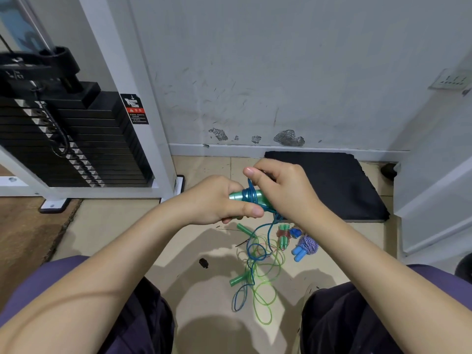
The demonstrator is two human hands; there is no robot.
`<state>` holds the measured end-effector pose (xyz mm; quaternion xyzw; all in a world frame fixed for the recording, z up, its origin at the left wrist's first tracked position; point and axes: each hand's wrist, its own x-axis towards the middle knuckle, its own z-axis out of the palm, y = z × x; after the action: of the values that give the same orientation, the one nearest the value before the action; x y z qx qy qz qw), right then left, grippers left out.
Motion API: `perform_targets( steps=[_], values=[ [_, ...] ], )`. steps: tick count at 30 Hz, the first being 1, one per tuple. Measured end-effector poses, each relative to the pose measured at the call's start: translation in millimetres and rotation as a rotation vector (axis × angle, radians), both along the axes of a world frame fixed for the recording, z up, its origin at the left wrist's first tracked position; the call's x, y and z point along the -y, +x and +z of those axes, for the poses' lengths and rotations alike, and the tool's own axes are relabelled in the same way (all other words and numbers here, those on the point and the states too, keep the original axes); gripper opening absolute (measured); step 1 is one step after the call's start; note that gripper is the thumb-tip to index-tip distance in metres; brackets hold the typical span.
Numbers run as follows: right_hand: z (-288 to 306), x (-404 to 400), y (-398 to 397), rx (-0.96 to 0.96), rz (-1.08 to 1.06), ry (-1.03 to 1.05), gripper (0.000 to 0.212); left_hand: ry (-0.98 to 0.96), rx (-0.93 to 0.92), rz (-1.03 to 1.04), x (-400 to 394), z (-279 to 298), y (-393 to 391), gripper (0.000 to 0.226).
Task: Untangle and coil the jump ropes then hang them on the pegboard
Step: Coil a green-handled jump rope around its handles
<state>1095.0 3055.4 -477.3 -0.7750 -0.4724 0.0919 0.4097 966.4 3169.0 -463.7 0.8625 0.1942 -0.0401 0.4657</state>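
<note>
1. Two bare hands meet above a tiled floor (122, 226), seen from a head-worn camera looking down past the person's knees.
2. Left hand (219, 200) grips a pair of teal handles (251, 196), fingers (252, 210) curled around them from the left; this seems meant to steady the bundle as a core for winding.
3. Right hand (283, 190) pinches the blue rope (252, 254) between thumb and curled fingers, just above the handles, where several turns already wrap them.
4. From the handles the blue rope trails down to the floor, its loose loops lying crossed with a green rope (265, 300) and that rope's green handles (238, 279), so some untangling likely remains.
5. Beside the tangle lie two finished bundles: a green-handled one bound with reddish cord (284, 236) and a blue-handled one wrapped in striped cord (305, 245).
6. Behind sit a black mat (344, 180) and a weight stack (76, 139). No pegboard is visible.
</note>
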Motion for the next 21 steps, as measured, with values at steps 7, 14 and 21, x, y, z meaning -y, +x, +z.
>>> perform_targets(
  steps=[7, 14, 21],
  values=[
    [4, 3, 6, -0.458, 0.123, -0.052, 0.008, -0.067, -0.017, -0.029, -1, -4, -2, 0.043],
    [7, 8, 9, -0.580, 0.129, -0.105, 0.034, -0.124, 0.038, -0.009, -11, -4, -5, 0.031],
    [10, 9, 1, -0.776, 0.283, -0.128, 0.030, -0.313, 0.387, 0.417, -25, 1, -3, 0.035]
  ],
)
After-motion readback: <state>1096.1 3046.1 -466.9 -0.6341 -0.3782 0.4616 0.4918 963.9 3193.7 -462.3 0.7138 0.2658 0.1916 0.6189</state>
